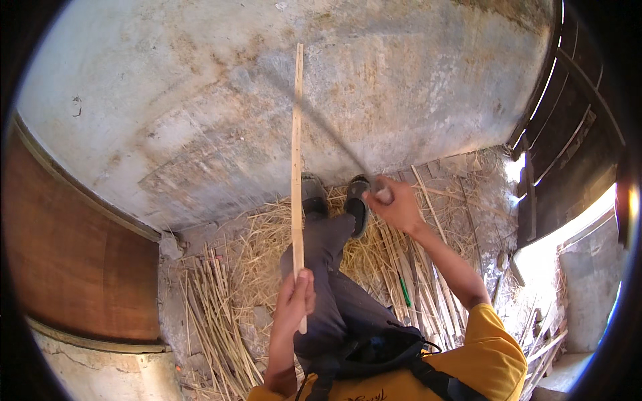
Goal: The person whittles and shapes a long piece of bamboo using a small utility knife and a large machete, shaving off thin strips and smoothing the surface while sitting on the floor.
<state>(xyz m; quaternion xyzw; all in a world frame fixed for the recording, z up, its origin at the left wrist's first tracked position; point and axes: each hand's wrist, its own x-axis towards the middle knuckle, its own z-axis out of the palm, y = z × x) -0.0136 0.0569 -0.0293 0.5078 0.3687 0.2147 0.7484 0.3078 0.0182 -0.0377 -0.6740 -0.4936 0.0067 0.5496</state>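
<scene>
The left hand [293, 299] grips a pale bamboo strip [297, 180] near its lower end. The right hand [398, 206] clasps a blurred, long-bladed knife [332, 135] whose blade crosses the strip in view.

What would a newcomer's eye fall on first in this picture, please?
Probably the long pale strip, which runs up the middle of the view with its lower part in the left hand. Next comes the dark, blurred long tool in the right hand, crossing the strip's line high in the picture. The bright yellow sleeve at lower right also stands out.
</scene>
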